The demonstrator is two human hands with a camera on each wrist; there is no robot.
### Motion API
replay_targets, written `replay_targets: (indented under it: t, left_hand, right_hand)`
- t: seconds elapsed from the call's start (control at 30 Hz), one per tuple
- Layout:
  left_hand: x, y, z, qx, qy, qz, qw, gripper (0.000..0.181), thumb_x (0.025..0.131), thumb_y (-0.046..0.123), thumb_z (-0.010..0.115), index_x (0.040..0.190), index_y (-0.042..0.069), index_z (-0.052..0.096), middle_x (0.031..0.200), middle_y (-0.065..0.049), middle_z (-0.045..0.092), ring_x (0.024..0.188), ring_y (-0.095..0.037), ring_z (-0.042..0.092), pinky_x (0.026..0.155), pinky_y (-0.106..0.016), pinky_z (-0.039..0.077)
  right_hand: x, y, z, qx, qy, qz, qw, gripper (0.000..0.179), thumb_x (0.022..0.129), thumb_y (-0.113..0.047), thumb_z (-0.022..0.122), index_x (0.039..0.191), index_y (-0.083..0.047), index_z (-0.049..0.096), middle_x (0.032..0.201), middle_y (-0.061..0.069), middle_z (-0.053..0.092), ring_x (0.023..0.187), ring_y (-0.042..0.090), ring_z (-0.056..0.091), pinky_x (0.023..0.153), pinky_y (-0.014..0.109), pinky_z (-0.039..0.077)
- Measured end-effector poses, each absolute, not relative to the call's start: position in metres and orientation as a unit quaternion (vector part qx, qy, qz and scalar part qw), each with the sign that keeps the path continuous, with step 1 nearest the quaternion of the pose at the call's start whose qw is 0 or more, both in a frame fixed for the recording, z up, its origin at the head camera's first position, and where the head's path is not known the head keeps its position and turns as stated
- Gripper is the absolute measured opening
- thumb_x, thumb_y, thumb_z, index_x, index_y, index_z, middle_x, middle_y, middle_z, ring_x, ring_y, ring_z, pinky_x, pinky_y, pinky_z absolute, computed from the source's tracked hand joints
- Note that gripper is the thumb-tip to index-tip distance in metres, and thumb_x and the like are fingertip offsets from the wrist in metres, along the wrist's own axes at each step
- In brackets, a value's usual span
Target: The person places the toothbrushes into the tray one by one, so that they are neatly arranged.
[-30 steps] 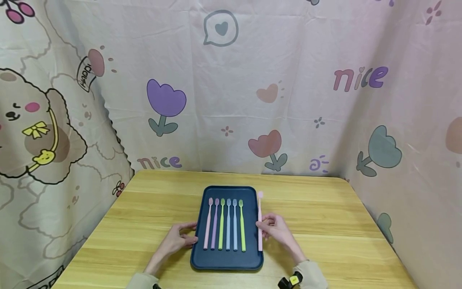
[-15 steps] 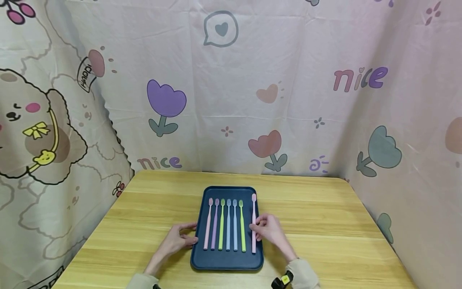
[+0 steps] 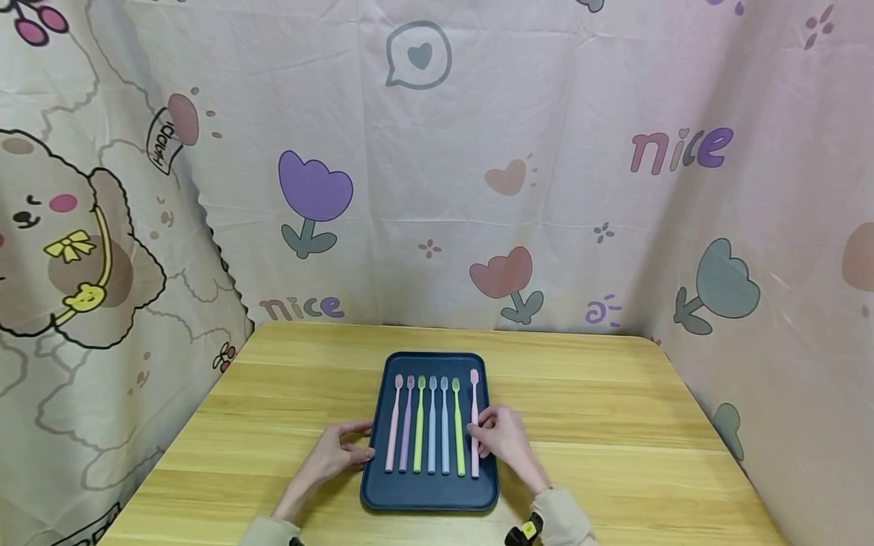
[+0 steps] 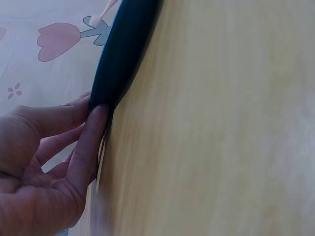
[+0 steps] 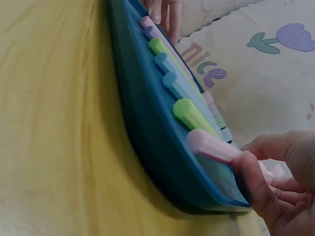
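Observation:
My right hand (image 3: 504, 438) pinches a pink toothbrush (image 3: 474, 394) between thumb and fingers, over the right side of a dark blue tray (image 3: 430, 497). Its bristle head points away from me. In the right wrist view its handle end (image 5: 206, 144) lies just beside a green toothbrush (image 5: 194, 116). Several more toothbrushes lie side by side in the tray: a pink one (image 3: 392, 432), a purple one (image 3: 406, 432), a green one (image 3: 419, 432) and two blue ones (image 3: 432, 432). My left hand (image 3: 331, 456) holds the tray's left edge, thumb and fingers at the rim (image 4: 106, 69).
The tray stands on a wood-grain table (image 3: 614, 425). A printed curtain (image 3: 437, 152) hangs behind the table's far edge and along both sides. A black strap with a yellow piece (image 3: 526, 529) is on the right wrist.
My right hand has moved left with the pink toothbrush, from the tray's right rim to inside it, closer to the green toothbrush. My left hand and the tray have stayed still.

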State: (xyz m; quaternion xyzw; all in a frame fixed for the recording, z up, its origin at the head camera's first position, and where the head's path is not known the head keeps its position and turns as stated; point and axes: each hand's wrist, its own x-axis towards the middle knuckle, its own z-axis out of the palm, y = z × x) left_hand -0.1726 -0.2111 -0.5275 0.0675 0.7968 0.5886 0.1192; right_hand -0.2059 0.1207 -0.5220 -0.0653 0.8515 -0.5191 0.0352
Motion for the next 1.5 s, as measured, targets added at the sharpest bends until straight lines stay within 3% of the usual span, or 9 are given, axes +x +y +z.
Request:
replay_targets:
  t: [0.93, 1.17, 1.5]
  left_hand:
    - [-0.172, -0.211, -0.527, 0.066, 0.799, 0.585, 0.118, 0.061, 0.087, -0.002, 0.073, 0.139, -0.017, 0.046, 0.134, -0.040, 0.054, 0.091, -0.027, 0.073, 0.071, -0.035, 0.064]
    - [-0.171, -0.210, -0.526, 0.057, 0.803, 0.581, 0.119, 0.061, 0.087, -0.002, 0.074, 0.140, -0.016, 0.047, 0.134, -0.040, 0.054, 0.091, -0.025, 0.074, 0.073, -0.035, 0.064]
    - [-0.172, -0.210, -0.525, 0.065, 0.800, 0.586, 0.115, 0.061, 0.086, -0.003, 0.074, 0.139, -0.017, 0.047, 0.132, -0.040, 0.055, 0.091, -0.027, 0.073, 0.072, -0.034, 0.064]
  right_hand:
    - [-0.203, 0.110, -0.529, -0.105, 0.887, -0.449, -0.022, 0.011, 0.085, -0.006, 0.076, 0.084, 0.004, 0.070, 0.057, 0.001, 0.062, 0.038, 0.003, 0.054, 0.036, 0.023, 0.049]
    - [-0.198, 0.114, -0.529, -0.109, 0.878, -0.465, -0.027, 0.016, 0.087, -0.008, 0.075, 0.090, 0.007, 0.070, 0.058, 0.002, 0.062, 0.038, 0.004, 0.055, 0.036, 0.023, 0.049]
    - [-0.196, 0.126, -0.529, -0.118, 0.847, -0.518, 0.026, 0.019, 0.085, -0.003, 0.074, 0.097, 0.012, 0.070, 0.063, 0.010, 0.069, 0.040, 0.005, 0.058, 0.039, 0.027, 0.053]
